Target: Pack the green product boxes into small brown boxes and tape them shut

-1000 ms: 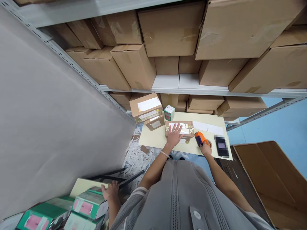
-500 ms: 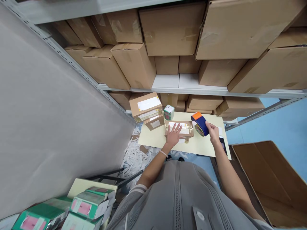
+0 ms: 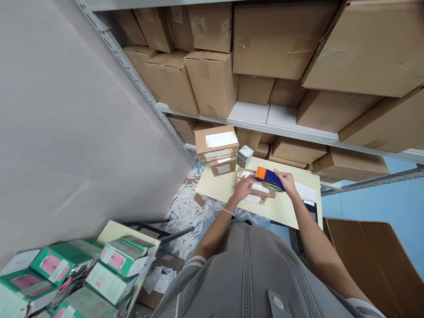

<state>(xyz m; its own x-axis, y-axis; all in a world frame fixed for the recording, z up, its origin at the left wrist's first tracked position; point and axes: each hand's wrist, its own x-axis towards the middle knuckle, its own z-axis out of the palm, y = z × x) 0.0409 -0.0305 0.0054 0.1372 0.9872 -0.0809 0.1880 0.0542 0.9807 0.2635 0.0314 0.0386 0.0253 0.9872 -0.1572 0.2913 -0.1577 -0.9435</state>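
Observation:
A small cardboard box [image 3: 272,193] with white labels and clear tape lies on the cream table, partly hidden by my hands and the tape dispenser. My left hand [image 3: 243,187] rests on the box's left part, fingers extended over its top and gripping nothing. In my right hand [image 3: 286,182] is a tape dispenser [image 3: 270,177], dark blue with an orange end and a roll of tape beneath. Its orange end is over the box, close to my left fingertips; I cannot tell whether it touches. Behind stands a small green-and-white box [image 3: 244,156].
Labelled cartons [image 3: 218,140] are stacked at the table's back left. A phone [image 3: 310,209] and white paper [image 3: 305,191] lie at right. Shelves of cartons [image 3: 212,84] rise behind. Green boxes [image 3: 112,280] crowd a lower-left surface; shredded paper [image 3: 182,221] covers the floor.
The tape dispenser has moved left in my right hand and turned level, over the box. My left hand has shifted toward the box's left end. The view has turned somewhat left.

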